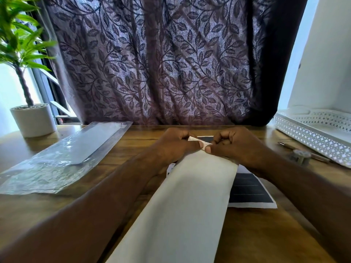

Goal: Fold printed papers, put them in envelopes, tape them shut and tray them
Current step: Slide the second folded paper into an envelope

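Envelope (190, 196) long axis near-to-far, flap end far; left hand (174, 146), right hand (236, 147) fingers curled, pinching flap.

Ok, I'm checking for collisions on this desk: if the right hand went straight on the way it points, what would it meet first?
The left hand: the right hand points inward across the far end of the envelope, which both seem to grip, and their thumbs nearly touch. Nothing else lies between them.

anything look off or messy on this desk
Nothing spilled or damaged. The clear plastic sleeve on the left is crumpled at its near end, and the white envelope pinched by the left hand and right hand lies askew over the printed sheet.
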Tool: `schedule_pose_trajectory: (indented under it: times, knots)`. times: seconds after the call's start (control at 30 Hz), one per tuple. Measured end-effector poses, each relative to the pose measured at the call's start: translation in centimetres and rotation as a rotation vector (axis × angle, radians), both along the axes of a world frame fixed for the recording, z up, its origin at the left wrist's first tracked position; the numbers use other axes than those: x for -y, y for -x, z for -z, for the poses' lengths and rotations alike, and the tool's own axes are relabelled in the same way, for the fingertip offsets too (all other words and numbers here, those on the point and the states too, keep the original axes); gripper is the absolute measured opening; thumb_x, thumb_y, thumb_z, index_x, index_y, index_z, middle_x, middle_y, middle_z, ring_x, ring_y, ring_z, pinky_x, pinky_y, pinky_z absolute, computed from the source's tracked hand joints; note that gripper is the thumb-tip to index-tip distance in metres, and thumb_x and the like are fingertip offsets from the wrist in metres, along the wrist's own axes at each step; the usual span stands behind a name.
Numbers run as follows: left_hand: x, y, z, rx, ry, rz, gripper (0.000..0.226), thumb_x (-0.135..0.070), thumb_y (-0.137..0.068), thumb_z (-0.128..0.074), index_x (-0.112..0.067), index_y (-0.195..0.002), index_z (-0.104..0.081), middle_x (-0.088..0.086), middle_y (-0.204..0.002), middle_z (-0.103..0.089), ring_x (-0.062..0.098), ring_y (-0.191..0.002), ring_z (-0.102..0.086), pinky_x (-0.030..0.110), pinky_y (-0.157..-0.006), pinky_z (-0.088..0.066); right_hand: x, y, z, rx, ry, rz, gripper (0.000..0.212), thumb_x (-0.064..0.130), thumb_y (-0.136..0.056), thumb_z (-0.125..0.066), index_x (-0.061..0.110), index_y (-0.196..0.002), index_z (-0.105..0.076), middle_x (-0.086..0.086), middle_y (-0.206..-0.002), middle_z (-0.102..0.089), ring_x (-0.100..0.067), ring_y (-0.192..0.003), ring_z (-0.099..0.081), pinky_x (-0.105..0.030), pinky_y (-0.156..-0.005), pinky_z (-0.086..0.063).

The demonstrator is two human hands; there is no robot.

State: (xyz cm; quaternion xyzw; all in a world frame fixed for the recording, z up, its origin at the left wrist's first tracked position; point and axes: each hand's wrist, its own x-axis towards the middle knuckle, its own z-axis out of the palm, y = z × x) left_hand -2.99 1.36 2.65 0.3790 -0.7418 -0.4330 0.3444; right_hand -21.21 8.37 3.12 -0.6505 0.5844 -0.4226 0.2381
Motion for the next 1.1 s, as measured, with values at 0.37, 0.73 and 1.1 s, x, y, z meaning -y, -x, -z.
schedule_pose_trajectory:
  times: [0.37,0.73,1.1]
  knots:
    - [-0.3,-0.3,-0.5,0.024,-0.007,0.021,0.027,-0.007,-0.081,-0.081,-0.009,-0.107,-0.073,0.004,-0.103,-0.076,0.023,-0.098,-0.073,0.042,-0.089,-0.06,0.0,-0.5,0.7,-0.003,-0.016,0.034,0.025,0.037,-0.091,-0.071,0.018,-0.077,-0.077,0.0,-0.078,-0.076,-0.009,-0.064,-0.066,-0.024,-0.058,-0.05]
    - [-0.3,-0.2,-0.9,0.014,-0.037,-0.068,0.016,-0.007,-0.09,-0.068,-0.003,-0.104,-0.075,0.013,-0.104,-0.073,0.034,-0.099,-0.07,0.052,-0.094,-0.056,-0.4,0.4,0.2,0.264,-0.297,-0.1,0.012,0.014,-0.093,-0.068,0.005,-0.093,-0.075,-0.011,-0.089,-0.077,-0.018,-0.073,-0.07,-0.028,-0.061,-0.055]
    - [-1.5,-0.5,-0.8,-0.072,-0.286,0.049,0.025,-0.019,-0.092,-0.07,-0.001,-0.109,-0.071,0.016,-0.096,-0.076,0.031,-0.082,-0.072,0.037,-0.076,-0.059,0.4,2.1,0.0,0.547,-0.241,0.072,0.013,0.001,-0.089,-0.068,-0.006,-0.1,-0.071,-0.019,-0.091,-0.076,-0.023,-0.071,-0.073,-0.029,-0.055,-0.059]
